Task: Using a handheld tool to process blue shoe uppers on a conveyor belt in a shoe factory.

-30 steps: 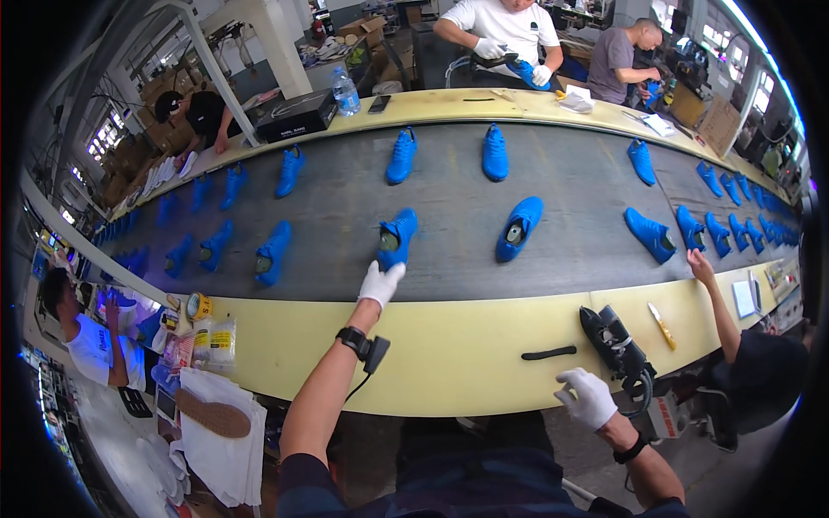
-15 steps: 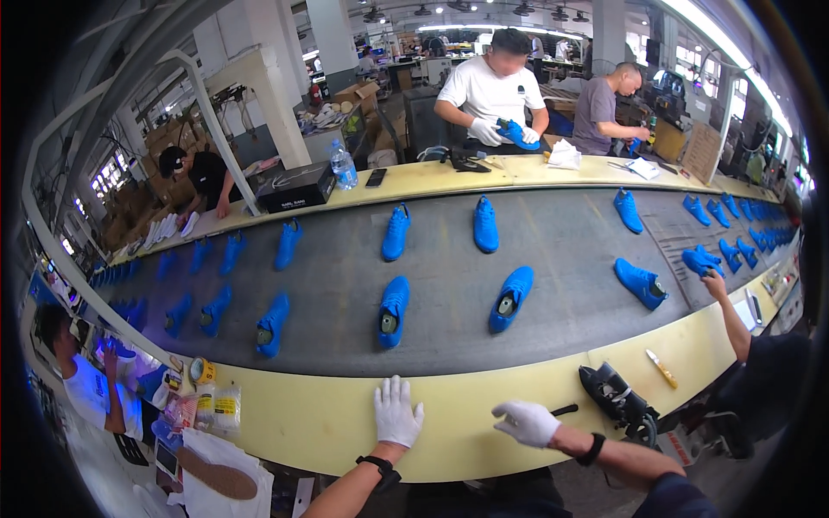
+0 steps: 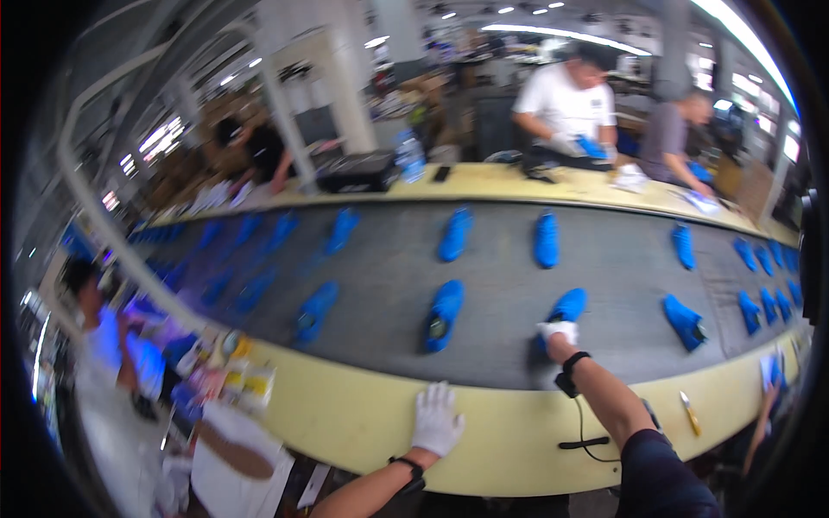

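Observation:
My right hand [image 3: 558, 334], in a white glove, reaches over the conveyor and grips the heel end of a blue shoe [image 3: 570, 304]. The fingertips are partly hidden at the shoe's opening. Flat on the pale yellow bench top [image 3: 345, 406] lies my gloved left hand [image 3: 439, 423], its fingers stretched out and holding nothing. Another blue shoe [image 3: 446, 315] stands on the belt beyond the left hand. To the right of the gripped shoe, a further blue shoe [image 3: 684, 322] lies at a slant.
The grey conveyor belt [image 3: 389, 302] carries two rows of blue shoes. A yellow-handled knife [image 3: 690, 414] and a black cable [image 3: 584, 445] lie on the bench near my right arm. Tape and bags sit at the left end. Co-workers stand across the belt and at both sides.
My right hand has moved forward from above the bench onto the blue shoe's heel. My left hand stays flat on the bench. The view has shifted, so everything sits farther right.

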{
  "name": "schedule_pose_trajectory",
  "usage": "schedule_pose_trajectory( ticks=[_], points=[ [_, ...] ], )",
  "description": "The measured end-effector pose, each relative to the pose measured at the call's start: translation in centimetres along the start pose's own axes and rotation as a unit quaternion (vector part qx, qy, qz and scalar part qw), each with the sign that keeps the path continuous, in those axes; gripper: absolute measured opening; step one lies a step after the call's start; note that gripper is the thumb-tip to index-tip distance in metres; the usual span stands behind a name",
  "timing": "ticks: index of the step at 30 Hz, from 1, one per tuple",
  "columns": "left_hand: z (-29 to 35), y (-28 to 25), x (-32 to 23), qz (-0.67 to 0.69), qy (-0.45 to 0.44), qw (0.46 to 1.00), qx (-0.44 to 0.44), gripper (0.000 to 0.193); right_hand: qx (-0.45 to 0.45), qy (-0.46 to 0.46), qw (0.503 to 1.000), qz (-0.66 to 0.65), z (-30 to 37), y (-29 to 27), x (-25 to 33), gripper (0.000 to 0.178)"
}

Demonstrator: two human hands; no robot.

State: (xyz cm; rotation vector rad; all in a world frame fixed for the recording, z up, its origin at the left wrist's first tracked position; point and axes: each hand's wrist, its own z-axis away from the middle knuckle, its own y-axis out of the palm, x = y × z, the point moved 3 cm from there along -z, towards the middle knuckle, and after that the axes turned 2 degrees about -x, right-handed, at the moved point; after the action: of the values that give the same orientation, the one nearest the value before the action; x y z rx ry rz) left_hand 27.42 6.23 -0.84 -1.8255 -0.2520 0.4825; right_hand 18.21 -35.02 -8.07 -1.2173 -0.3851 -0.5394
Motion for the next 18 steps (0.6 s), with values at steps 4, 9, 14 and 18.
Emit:
schedule_pose_trajectory(
  ticks=[4,9,14,18],
  points=[
    [-0.6,-0.9,-0.6,0.077,-0.016,0.997,0.002,0.068,-0.002,-0.084,0.988,-0.133,-0.8,-0.4,-1.5,0.049],
    [-0.6,0.6,-1.7,0.059,-0.034,0.998,0.004,0.069,0.015,-0.039,0.991,-0.127,-13.0,1.2,-7.0,0.062],
    [-1.3,2.1,-1.5,-0.031,0.012,0.998,0.06,0.074,0.341,0.018,0.819,-0.462,-10.3,-1.6,-9.3,0.062],
    [1.6,0.8,2.0,-0.08,-0.047,0.994,0.062,0.072,0.41,0.126,0.795,-0.429,11.9,-6.9,-0.2,0.047]
  ],
)
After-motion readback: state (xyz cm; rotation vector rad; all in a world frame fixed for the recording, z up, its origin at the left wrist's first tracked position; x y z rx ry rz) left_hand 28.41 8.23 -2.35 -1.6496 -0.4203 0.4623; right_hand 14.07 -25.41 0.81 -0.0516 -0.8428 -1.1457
